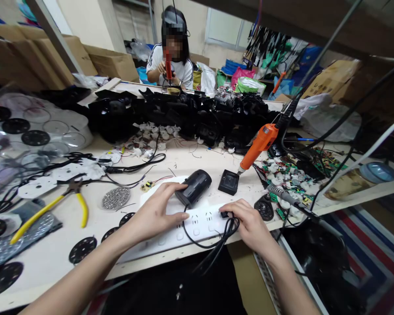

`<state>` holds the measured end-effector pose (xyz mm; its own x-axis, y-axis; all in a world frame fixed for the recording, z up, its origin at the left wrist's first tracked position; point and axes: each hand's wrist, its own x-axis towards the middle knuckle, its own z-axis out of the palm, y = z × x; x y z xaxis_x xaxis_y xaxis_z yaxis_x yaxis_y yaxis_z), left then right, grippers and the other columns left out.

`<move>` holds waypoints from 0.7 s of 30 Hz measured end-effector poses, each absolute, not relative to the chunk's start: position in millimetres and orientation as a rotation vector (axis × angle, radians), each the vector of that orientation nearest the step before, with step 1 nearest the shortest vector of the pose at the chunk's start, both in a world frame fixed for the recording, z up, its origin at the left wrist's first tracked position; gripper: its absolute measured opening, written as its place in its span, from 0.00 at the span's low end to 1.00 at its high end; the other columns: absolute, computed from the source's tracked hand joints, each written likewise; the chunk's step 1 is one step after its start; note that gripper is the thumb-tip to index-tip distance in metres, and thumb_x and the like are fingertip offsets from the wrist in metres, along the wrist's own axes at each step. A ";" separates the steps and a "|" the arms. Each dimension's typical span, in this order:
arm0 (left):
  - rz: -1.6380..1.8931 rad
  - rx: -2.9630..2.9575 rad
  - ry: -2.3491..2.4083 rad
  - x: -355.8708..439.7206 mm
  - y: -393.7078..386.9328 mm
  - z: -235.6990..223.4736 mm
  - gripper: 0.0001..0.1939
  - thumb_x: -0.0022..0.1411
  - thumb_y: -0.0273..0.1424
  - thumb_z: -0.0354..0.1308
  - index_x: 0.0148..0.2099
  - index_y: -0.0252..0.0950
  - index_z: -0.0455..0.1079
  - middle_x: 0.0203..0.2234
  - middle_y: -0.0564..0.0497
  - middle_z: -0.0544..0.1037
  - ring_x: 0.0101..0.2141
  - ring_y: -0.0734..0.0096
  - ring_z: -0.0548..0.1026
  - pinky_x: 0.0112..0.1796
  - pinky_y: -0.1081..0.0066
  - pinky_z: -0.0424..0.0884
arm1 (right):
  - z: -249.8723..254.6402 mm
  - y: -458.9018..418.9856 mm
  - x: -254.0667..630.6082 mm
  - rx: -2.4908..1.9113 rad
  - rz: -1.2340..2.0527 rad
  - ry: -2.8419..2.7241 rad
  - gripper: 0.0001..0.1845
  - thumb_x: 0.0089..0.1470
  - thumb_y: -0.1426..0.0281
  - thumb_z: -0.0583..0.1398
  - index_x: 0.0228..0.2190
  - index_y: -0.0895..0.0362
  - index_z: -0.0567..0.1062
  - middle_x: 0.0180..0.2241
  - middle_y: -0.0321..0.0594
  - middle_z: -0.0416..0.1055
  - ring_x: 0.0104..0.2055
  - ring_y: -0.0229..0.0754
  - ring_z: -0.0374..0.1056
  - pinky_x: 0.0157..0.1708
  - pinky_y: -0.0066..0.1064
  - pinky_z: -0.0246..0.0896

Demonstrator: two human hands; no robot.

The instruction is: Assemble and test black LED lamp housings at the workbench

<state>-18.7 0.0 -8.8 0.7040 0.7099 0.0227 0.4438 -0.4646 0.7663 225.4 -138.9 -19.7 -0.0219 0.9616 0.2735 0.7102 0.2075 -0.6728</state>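
Note:
My left hand (160, 212) is open, thumb and forefinger spread. Its thumb rests on the white power strip (202, 231) and its fingertips reach the near end of a black cylindrical device (197, 187) lying on its side. At the strip's right end, the fingers of my right hand (249, 223) close round a black plug (223, 214), mostly hidden by them. A bundled black cord (228, 234) hangs below this hand, and a cord runs from the device towards the bundle. Several sockets of the strip show between my hands.
An orange electric screwdriver (259, 145) hangs with its tip by a small black square part (229, 182). Yellow-handled pliers (74, 188) and a pile of screws (116, 198) lie left. A soldering iron (289, 199) and circuit boards (290, 183) lie right. Opposite sits a person (184, 72).

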 end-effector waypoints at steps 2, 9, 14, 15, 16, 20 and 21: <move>0.473 2.048 0.933 -13.6 2.9 -8.2 0.29 0.55 0.48 0.60 0.56 0.42 0.64 0.55 0.44 0.67 0.54 0.51 0.67 0.53 0.53 0.66 | -20.3 -138.4 222.9 -1.545 0.469 -1.846 0.27 0.50 0.88 0.47 0.42 0.53 0.74 0.38 0.41 0.75 0.43 0.43 0.66 0.41 0.36 0.65; 0.492 1.794 1.169 10.2 16.6 -5.1 0.24 0.55 0.54 0.56 0.42 0.38 0.67 0.45 0.43 0.75 0.42 0.53 0.75 0.45 0.57 0.69 | -35.8 -137.1 216.8 -1.503 0.387 -1.921 0.21 0.54 0.86 0.51 0.44 0.56 0.72 0.40 0.44 0.74 0.41 0.45 0.63 0.39 0.37 0.65; 0.344 1.677 1.204 22.6 26.8 3.0 0.39 0.48 0.56 0.61 0.57 0.41 0.62 0.48 0.41 0.75 0.45 0.49 0.74 0.44 0.58 0.67 | -46.3 -141.2 215.8 -1.467 0.346 -1.875 0.17 0.59 0.79 0.53 0.48 0.55 0.71 0.43 0.44 0.75 0.42 0.46 0.64 0.39 0.37 0.66; 0.330 1.662 1.219 24.7 28.8 3.9 0.40 0.48 0.57 0.60 0.58 0.41 0.62 0.47 0.41 0.76 0.45 0.48 0.74 0.45 0.59 0.66 | -47.1 -141.4 215.9 -1.471 0.349 -1.870 0.17 0.59 0.78 0.53 0.48 0.55 0.71 0.43 0.44 0.75 0.42 0.46 0.64 0.39 0.37 0.66; 0.320 1.647 1.234 26.5 31.0 4.3 0.40 0.49 0.58 0.59 0.58 0.41 0.62 0.46 0.41 0.77 0.45 0.48 0.74 0.45 0.59 0.66 | -47.5 -141.4 216.0 -1.477 0.356 -1.869 0.16 0.59 0.78 0.54 0.48 0.55 0.71 0.43 0.44 0.75 0.42 0.46 0.64 0.39 0.37 0.66; 0.250 1.607 1.236 32.6 42.0 0.3 0.41 0.46 0.57 0.61 0.58 0.39 0.65 0.40 0.41 0.79 0.41 0.47 0.76 0.41 0.60 0.67 | -47.1 -139.3 216.0 -1.498 0.380 -1.873 0.16 0.60 0.78 0.52 0.47 0.55 0.72 0.43 0.44 0.75 0.40 0.45 0.63 0.37 0.36 0.64; 0.236 1.600 1.229 33.9 44.6 -1.7 0.43 0.44 0.55 0.64 0.58 0.38 0.65 0.40 0.41 0.79 0.40 0.47 0.76 0.40 0.60 0.67 | -47.6 -138.9 215.6 -1.503 0.384 -1.867 0.16 0.60 0.79 0.52 0.47 0.55 0.72 0.43 0.43 0.75 0.40 0.44 0.63 0.38 0.37 0.64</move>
